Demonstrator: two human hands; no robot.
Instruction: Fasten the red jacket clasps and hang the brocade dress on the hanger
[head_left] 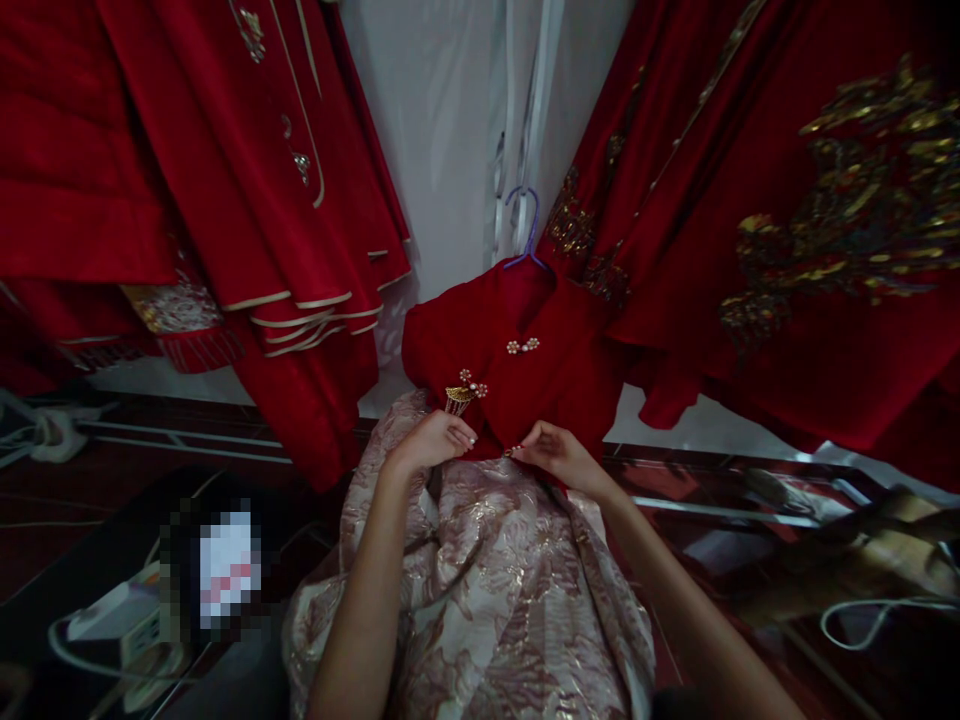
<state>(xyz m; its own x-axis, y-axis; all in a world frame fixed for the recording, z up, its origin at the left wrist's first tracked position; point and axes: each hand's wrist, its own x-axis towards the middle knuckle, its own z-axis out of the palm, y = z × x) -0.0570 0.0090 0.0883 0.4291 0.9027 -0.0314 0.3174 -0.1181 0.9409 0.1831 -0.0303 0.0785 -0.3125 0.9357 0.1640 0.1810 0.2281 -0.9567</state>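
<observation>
A red jacket hangs in front of me on a purple hanger. Pearl-like flower clasps decorate its chest. Lower on the left is a gold fan-shaped ornament with dangling strands. Just below that ornament, my left hand has its fingers pressed together at the jacket's lower edge; what they pinch is hidden. My right hand pinches a small gold clasp at the hem. Beneath both forearms spreads a pale pink brocade skirt with a shiny pattern.
Red garments with cream edging hang at the left. On the right hangs a red garment with gold sequin embroidery. Low metal rack bars run near the floor. A power strip with a white cable lies at lower left, beside a blurred-out patch.
</observation>
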